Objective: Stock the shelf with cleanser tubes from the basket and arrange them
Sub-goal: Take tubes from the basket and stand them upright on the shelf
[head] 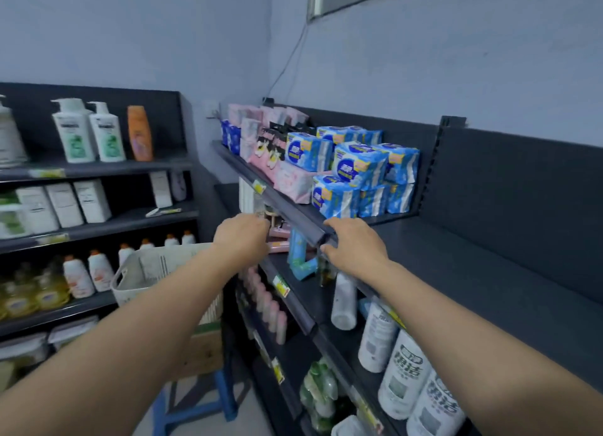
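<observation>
- My left grip [243, 236] reaches in under the rail [293, 207] of the top shelf, a little to 10 o'clock of the view's centre.
- Its fingertips are hidden behind the back of the hand, right at the pink tubes [280, 247], so I cannot tell whether it holds one.
- My right grip [354, 249] is at 3 o'clock of the left one, at the rail's near end.
- Its fingers lie over the top of the rail and the thumb shows just below. Whether it clasps the rail or only reaches past it, I cannot tell.
- The pink tubes lie flat on the second shelf [305, 292], poking out at 3 o'clock of my left grip.
- The blue tubes [298, 254] are on the same shelf between my two grips, one upright and one lying at its foot.
- The basket [153, 269], white with a handle slot, is at 8 o'clock of my left grip, partly behind my left forearm. I cannot see inside it.
- It rests on a box [205, 347], which sits on a blue stool [225, 399].
- Blue and pink packs [359, 168] are stacked on the top shelf at 12 o'clock of my right grip.
- White bottles [404, 373] stand on a lower shelf at 5 o'clock, under my right forearm.
</observation>
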`<state>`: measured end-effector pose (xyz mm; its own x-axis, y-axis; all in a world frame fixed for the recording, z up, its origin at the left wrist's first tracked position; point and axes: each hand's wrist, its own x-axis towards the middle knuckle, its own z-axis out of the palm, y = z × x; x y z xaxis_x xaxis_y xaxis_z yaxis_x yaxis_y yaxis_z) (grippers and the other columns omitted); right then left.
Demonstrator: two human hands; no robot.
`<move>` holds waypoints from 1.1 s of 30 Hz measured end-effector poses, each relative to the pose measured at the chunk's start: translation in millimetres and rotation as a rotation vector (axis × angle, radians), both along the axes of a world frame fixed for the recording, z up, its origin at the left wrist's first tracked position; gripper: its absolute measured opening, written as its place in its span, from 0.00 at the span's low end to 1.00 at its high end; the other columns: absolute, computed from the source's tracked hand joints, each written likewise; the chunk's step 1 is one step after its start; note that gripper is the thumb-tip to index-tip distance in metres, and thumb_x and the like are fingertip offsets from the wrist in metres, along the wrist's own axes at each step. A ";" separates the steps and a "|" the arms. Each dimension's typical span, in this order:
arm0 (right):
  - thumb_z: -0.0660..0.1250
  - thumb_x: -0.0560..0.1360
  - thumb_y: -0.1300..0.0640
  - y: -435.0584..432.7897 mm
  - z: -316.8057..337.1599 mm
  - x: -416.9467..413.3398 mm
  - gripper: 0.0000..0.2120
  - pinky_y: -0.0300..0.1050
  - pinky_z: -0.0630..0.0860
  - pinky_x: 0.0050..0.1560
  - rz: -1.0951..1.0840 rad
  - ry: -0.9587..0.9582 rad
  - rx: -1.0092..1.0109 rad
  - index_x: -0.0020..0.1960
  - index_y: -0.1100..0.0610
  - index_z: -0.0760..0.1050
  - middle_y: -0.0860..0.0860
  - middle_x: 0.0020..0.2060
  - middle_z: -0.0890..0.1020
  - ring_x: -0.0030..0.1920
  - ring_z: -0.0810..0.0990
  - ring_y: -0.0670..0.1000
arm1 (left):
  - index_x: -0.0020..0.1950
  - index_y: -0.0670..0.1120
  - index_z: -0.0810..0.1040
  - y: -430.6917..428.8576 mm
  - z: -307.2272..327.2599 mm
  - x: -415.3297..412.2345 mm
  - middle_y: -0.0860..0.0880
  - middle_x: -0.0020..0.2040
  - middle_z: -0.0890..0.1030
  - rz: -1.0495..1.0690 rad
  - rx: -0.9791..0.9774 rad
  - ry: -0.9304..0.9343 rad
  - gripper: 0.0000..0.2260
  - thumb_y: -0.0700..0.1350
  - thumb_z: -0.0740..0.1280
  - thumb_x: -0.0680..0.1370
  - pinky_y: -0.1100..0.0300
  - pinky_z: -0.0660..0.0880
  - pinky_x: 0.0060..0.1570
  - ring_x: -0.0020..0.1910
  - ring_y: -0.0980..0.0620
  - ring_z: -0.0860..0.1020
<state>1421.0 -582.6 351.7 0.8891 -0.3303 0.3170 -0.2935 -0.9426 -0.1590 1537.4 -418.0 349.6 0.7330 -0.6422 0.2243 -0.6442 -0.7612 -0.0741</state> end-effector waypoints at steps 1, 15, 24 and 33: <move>0.66 0.76 0.48 12.0 -2.5 14.2 0.21 0.51 0.73 0.57 0.026 0.006 0.003 0.67 0.52 0.70 0.54 0.61 0.76 0.63 0.72 0.57 | 0.60 0.45 0.75 15.1 -2.1 10.0 0.45 0.58 0.76 0.027 0.008 0.009 0.14 0.49 0.65 0.77 0.51 0.73 0.52 0.60 0.43 0.75; 0.65 0.76 0.49 151.4 -57.9 211.8 0.21 0.50 0.72 0.55 0.212 0.157 0.031 0.67 0.51 0.69 0.53 0.59 0.77 0.62 0.72 0.57 | 0.62 0.46 0.74 178.8 -50.1 177.7 0.46 0.59 0.77 0.252 0.073 0.103 0.16 0.52 0.66 0.77 0.51 0.75 0.51 0.59 0.45 0.75; 0.66 0.75 0.47 194.9 -94.8 306.3 0.23 0.58 0.72 0.62 0.232 0.283 0.089 0.68 0.48 0.68 0.54 0.63 0.75 0.67 0.70 0.59 | 0.61 0.45 0.75 229.6 -91.0 255.7 0.46 0.54 0.77 0.312 0.097 0.207 0.15 0.51 0.65 0.78 0.52 0.77 0.46 0.53 0.45 0.77; 0.67 0.76 0.49 193.3 -127.9 390.7 0.23 0.51 0.74 0.56 0.265 0.344 0.112 0.70 0.50 0.69 0.52 0.63 0.76 0.63 0.74 0.55 | 0.59 0.46 0.75 230.2 -130.3 329.0 0.47 0.55 0.77 0.383 0.115 0.268 0.11 0.47 0.64 0.78 0.54 0.73 0.40 0.53 0.45 0.77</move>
